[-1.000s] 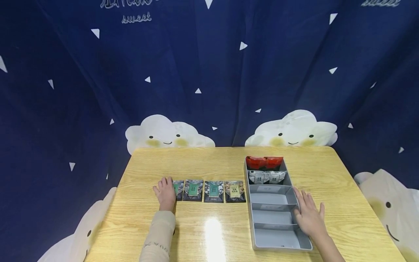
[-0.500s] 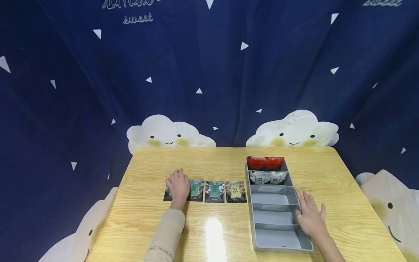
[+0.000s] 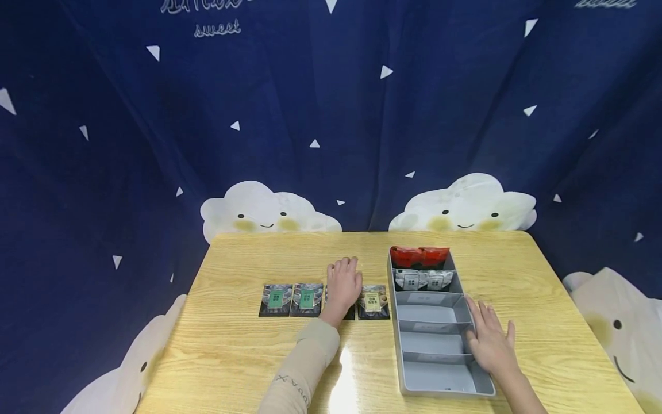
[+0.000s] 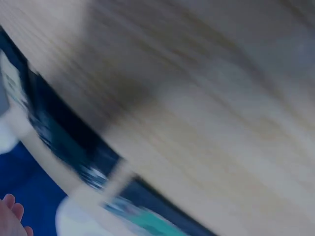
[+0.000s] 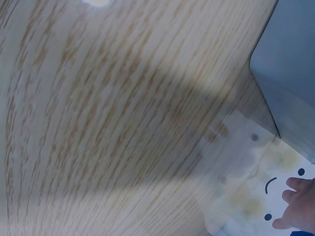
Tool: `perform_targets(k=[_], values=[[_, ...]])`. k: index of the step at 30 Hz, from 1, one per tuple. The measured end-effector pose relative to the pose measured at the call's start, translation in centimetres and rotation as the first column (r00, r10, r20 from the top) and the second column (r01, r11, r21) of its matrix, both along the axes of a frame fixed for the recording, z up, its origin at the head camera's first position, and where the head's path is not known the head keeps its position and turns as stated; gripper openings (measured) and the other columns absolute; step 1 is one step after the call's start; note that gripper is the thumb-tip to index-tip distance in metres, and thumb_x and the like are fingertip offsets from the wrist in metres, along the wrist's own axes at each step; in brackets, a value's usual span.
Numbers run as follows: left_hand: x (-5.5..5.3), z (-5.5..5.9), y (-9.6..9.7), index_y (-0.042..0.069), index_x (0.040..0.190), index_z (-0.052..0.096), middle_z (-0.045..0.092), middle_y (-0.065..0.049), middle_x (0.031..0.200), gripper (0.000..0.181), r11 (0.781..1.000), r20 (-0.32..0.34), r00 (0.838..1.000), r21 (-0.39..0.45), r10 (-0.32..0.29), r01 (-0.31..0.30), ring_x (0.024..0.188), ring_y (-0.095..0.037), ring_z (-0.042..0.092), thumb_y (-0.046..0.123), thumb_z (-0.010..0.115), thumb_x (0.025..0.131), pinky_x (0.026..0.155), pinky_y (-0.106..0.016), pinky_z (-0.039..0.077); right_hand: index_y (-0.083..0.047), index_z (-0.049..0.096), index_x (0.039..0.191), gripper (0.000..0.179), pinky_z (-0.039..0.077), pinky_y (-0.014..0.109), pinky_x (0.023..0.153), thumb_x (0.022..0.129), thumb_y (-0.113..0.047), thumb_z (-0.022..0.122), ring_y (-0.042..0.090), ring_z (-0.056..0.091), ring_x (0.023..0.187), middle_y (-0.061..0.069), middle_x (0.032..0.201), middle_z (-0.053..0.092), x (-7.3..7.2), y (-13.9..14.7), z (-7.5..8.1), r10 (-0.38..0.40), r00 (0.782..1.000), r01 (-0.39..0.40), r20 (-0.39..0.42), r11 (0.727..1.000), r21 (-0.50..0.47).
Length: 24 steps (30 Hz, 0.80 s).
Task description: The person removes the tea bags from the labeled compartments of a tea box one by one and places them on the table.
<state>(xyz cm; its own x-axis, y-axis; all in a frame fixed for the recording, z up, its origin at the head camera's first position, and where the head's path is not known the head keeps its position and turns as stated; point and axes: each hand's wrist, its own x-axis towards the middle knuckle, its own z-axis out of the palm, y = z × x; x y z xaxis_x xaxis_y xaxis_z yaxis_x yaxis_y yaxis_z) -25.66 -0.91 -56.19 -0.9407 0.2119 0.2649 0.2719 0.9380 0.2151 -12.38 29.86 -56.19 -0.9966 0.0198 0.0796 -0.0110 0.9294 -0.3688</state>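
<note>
My left hand [image 3: 343, 284] is over the third of a row of small flat food packets, hiding most of that dark packet [image 3: 350, 314]; its fingers reach forward and hold nothing visible. Two green-labelled packets [image 3: 276, 300] lie left of it, and a yellow-labelled packet [image 3: 373, 303] lies to its right. In the left wrist view the packets are blurred and the left hand [image 4: 11, 219] shows only at the corner. My right hand [image 3: 491, 339], fingers extended, touches the right wall of a grey divided box [image 3: 399, 359]. In the right wrist view, fingertips [image 5: 289, 196] show near the lower right.
Red packets [image 3: 405, 257] stand in the box's farthest compartment, with silver packets [image 3: 411, 280] in the one before it. Three nearer compartments show bare grey floors. The wooden table [image 3: 233, 356] ends at a dark blue curtain [image 3: 289, 115] with clouds.
My left hand has moved rightward along the row, from the leftmost packet to the third, uncovering both green-labelled packets on the left. The right hand stays at the box.
</note>
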Motion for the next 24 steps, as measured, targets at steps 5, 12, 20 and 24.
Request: perform_targets(k=[5,12,20,24], values=[[0.3,1.0,4.0,0.022,0.131,0.045,0.051,0.002,0.12,0.037,0.988,-0.025,0.994,-0.115,-0.105,0.102,0.11,-0.017,0.045,0.033,0.038,0.096,0.096,-0.039,0.03,-0.019,0.007,0.148,0.074,-0.009,0.066,0.097,0.085,-0.012,0.046,0.048,0.019,0.129,0.031,0.14,0.025,0.0,0.1,-0.1,0.001,1.0,-0.001,0.001,1.0,-0.007],[0.6,1.8,8.1,0.028,0.131,0.042,0.047,0.007,0.121,0.037,0.95,-0.034,0.984,-0.269,-0.175,0.159,0.11,-0.013,0.043,0.038,0.039,0.096,0.096,-0.036,0.03,-0.02,0.007,0.148,0.074,-0.007,0.067,0.097,0.085,-0.012,0.046,0.049,0.019,0.128,0.031,0.139,0.025,-0.1,0.2,-0.2,0.005,1.0,-0.005,-0.004,1.0,-0.005],[0.9,1.8,10.3,0.032,0.127,0.043,0.044,0.01,0.117,0.033,0.92,-0.035,0.98,-0.352,-0.195,0.17,0.106,-0.012,0.042,0.039,0.04,0.095,0.095,-0.035,0.03,-0.021,0.005,0.148,0.077,-0.007,0.067,0.097,0.084,-0.012,0.046,0.05,0.021,0.127,0.031,0.139,0.026,-0.1,0.2,-0.3,0.0,1.0,0.0,-0.015,1.0,-0.009],[1.1,1.7,10.5,0.031,0.127,0.044,0.044,0.01,0.117,0.034,0.908,-0.029,0.975,-0.369,-0.221,0.195,0.105,-0.012,0.042,0.039,0.044,0.094,0.096,-0.034,0.03,-0.021,0.006,0.148,0.076,-0.007,0.067,0.097,0.084,-0.012,0.046,0.05,0.02,0.127,0.031,0.138,0.026,-0.1,0.1,-0.4,-0.003,1.0,0.003,-0.009,1.0,-0.013]])
